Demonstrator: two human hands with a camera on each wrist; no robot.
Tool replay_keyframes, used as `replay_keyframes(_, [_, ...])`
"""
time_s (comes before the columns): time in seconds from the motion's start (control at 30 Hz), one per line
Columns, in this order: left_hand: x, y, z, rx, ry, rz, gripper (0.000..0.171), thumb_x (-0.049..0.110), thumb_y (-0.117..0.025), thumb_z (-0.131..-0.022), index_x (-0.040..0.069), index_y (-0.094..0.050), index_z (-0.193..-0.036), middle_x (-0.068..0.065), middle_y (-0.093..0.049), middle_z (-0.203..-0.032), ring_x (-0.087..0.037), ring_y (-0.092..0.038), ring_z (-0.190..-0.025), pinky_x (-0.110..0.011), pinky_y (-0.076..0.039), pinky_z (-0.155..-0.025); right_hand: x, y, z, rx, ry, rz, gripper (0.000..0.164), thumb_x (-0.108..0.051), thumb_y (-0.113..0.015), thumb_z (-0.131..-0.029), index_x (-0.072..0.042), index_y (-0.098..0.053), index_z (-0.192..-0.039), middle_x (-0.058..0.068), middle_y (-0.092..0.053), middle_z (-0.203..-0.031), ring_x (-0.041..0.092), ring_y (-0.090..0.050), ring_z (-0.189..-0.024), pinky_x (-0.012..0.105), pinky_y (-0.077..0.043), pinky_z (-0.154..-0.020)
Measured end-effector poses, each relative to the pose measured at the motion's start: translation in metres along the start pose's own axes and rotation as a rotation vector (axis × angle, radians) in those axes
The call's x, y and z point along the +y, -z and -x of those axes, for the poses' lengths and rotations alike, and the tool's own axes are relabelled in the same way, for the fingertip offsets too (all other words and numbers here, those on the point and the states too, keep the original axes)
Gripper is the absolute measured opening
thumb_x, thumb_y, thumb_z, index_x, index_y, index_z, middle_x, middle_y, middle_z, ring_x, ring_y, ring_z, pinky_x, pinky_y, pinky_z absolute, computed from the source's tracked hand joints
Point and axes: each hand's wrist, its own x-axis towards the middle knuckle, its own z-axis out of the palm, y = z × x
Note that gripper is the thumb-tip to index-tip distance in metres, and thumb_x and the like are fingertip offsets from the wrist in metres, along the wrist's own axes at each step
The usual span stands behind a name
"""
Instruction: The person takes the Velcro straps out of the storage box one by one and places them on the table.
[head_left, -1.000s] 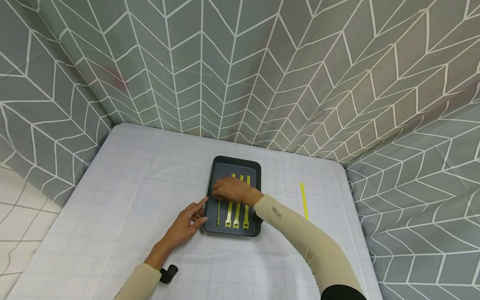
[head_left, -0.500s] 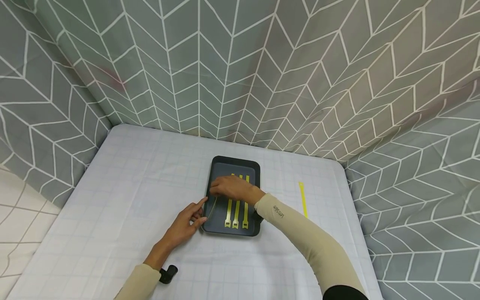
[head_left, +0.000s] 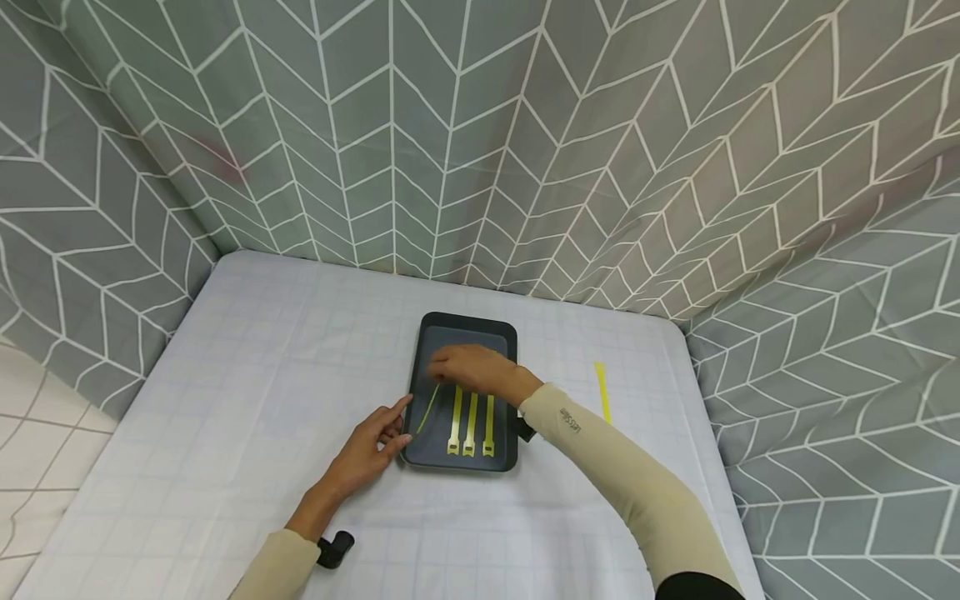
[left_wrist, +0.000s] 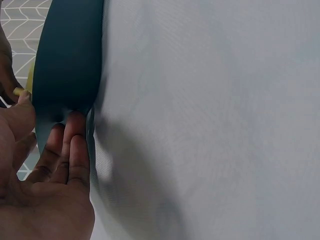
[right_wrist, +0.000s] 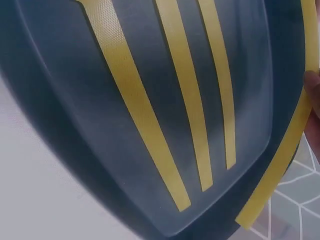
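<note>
Grey chevron-patterned curtain (head_left: 450, 125) hangs behind a white-covered table (head_left: 225, 375), on which we see a dark grey tray (head_left: 469, 318). Three yellow cable straps (head_left: 470, 425) lie side by side in it, their slotted heads toward the person; one more, the loose strap (head_left: 602, 392), lies on the cloth well right of the tray. We find the held strap (right_wrist: 285, 150) above the tray's left part, edge-on in the head view, its tail reaching over the rim in the right wrist view. Being thin and limp, it could twist in the fingers and land crooked, we judge, or catch that tail on the rim. Since the right wrist hangs over the three others, a low sweep might drag them askew; a careless pull could also slide the tray. As for pose, the right hand (head_left: 471, 367) crosses from the right, back upward, fingers bent down and pinching the held strap. The left hand (head_left: 372, 442) comes from the lower left and grips the tray's edge, fingers curled against the outer wall; whether its thumb touches the held strap we cannot tell.
</note>
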Motion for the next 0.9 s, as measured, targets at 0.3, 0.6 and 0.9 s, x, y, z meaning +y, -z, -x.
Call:
replay_keyframes(0.3, [-0.001,0.000,0.000,0.007,-0.008,-0.002,0.066,0.006,-0.070,-0.093,0.005,-0.041,-0.153,-0.006,-0.056,-0.100,-0.005,-0.055,-0.084,-0.025,-0.053,-0.078,0.007,0.011,0.012,0.065,-0.032,-0.014,0.011,-0.005,-0.065,-0.097,-0.014,-0.068,-0.102,-0.001,-0.066,-0.104,0.011,-0.062,-0.097,0.024,-0.052,-0.082])
replay_keyframes(0.6, [0.001,0.000,-0.001,-0.001,0.011,-0.012,0.066,0.007,-0.069,-0.094,0.005,-0.040,-0.153,-0.006,-0.056,-0.101,-0.005,-0.055,-0.084,-0.025,-0.053,-0.078,0.015,0.014,0.026,0.113,-0.115,-0.027,0.016,-0.014,-0.066,-0.098,-0.015,-0.071,-0.114,-0.001,-0.067,-0.115,0.013,-0.064,-0.108,0.026,-0.054,-0.090])
replay_keyframes(0.9, [0.003,0.000,0.000,0.005,0.015,-0.020,0.066,0.008,-0.069,-0.094,0.006,-0.041,-0.154,-0.005,-0.056,-0.101,-0.005,-0.055,-0.084,-0.025,-0.053,-0.078,0.025,0.015,0.047,0.169,-0.213,-0.151,0.018,-0.008,-0.065,-0.098,-0.010,-0.071,-0.114,0.002,-0.066,-0.111,0.016,-0.066,-0.100,0.028,-0.055,-0.086])
